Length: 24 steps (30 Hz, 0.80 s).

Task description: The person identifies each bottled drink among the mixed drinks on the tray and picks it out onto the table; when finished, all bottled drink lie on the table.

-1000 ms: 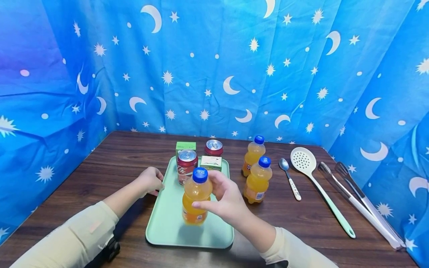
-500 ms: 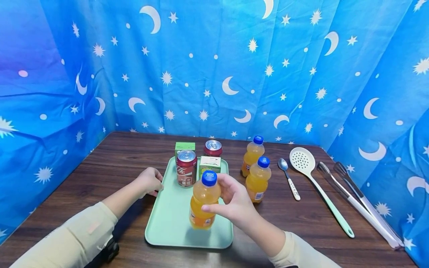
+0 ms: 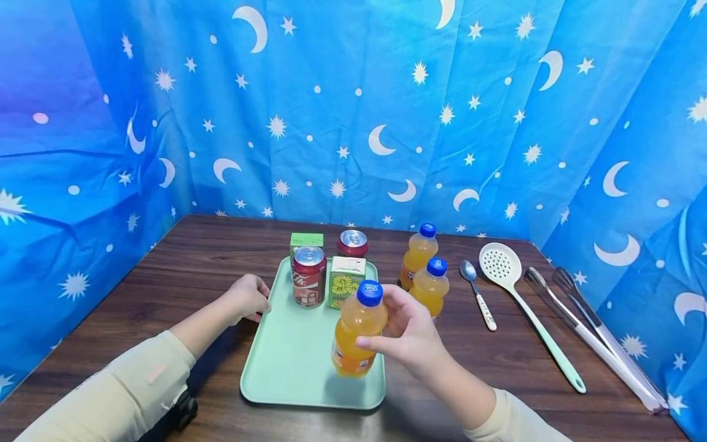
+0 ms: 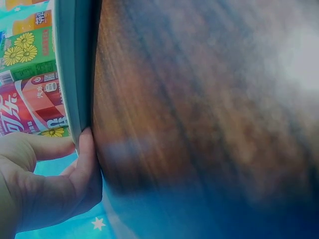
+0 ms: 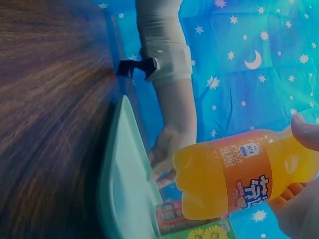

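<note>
My right hand holds an orange soda bottle with a blue cap, upright over the right front part of the green tray. In the right wrist view the bottle's base hangs apart from the tray's surface. My left hand pinches the tray's left rim; the left wrist view shows the thumb and fingers at that edge. Towards the back of the tray stand a red cola can and a green drink carton. Behind them are another green carton and another red can.
Two more orange soda bottles stand right of the tray, one partly behind my right hand. Further right lie a spoon, a slotted skimmer and metal tongs. A blue star-patterned cloth hangs around the dark wooden table.
My right hand has carried the bottle to the right across the tray, and the front carton's flower print shows more. My left hand has stayed at the tray's left rim.
</note>
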Available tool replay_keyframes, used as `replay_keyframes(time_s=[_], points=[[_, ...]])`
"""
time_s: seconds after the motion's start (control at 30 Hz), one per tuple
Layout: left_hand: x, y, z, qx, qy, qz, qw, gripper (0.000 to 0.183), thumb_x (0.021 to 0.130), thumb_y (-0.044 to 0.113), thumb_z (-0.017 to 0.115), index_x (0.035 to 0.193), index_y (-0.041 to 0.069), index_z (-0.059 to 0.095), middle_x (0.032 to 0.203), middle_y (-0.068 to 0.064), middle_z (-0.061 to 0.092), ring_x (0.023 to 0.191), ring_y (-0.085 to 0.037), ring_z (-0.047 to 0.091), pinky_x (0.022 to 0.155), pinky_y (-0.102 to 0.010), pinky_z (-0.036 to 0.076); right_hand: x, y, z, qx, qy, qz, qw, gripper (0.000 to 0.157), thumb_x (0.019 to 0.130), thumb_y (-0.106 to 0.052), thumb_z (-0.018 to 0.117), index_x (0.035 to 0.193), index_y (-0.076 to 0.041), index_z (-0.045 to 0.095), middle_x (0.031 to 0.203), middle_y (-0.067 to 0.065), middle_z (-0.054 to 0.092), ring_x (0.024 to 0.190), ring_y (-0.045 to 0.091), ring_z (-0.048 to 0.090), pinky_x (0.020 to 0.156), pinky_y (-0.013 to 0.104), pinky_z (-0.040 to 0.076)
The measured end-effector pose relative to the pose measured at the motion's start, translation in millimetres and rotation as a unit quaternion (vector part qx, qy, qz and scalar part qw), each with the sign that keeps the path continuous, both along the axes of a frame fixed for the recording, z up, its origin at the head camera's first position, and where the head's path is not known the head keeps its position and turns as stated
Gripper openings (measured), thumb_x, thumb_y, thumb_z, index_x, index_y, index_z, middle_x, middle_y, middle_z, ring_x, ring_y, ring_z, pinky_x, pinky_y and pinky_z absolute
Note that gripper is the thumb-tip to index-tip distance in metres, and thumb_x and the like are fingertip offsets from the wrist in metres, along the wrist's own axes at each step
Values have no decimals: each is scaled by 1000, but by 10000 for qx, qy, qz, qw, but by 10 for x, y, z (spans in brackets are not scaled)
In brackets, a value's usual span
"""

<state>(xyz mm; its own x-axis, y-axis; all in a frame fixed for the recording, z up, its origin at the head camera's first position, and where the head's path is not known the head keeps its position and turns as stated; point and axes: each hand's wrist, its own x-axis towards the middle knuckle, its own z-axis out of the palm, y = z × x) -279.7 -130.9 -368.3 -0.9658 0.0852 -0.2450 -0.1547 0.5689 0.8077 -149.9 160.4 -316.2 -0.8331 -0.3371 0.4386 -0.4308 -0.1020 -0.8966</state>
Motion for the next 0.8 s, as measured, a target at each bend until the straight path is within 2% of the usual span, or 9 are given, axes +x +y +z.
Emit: replay_keyframes(time_s=[0.2,0.37,0.5,0.8], points=[[-3,-4,2,41,-33,-10,10000,25,76,-13,61,98,-10,49,94,-20,47,72,-25,57,56,-34,56,0,163,22,-146,138,33,9998,54,74,6,74,121,6,48,115,11,60,107,27,58,91,37,48],[2,-8,15,11,-49,-33,10000,24,77,-13,61,98,-10,49,95,-20,48,75,-26,58,56,-34,57,-25,316,27,-205,347,114,9991,53,74,10,72,122,-1,51,115,8,60,107,25,59,90,36,49],[4,-8,23,26,-52,-36,10000,25,77,-13,61,98,-11,49,95,-20,47,74,-26,58,56,-34,57,-21,425,28,-185,510,-15,9985,57,72,14,70,123,-4,52,116,7,61,106,23,59,88,35,50],[3,-11,11,61,-73,-7,10000,26,76,-13,62,98,-10,49,94,-20,47,70,-24,57,56,-34,57,36,636,43,-49,551,-374,9978,58,72,19,67,125,5,48,118,10,60,108,23,58,89,32,49]])
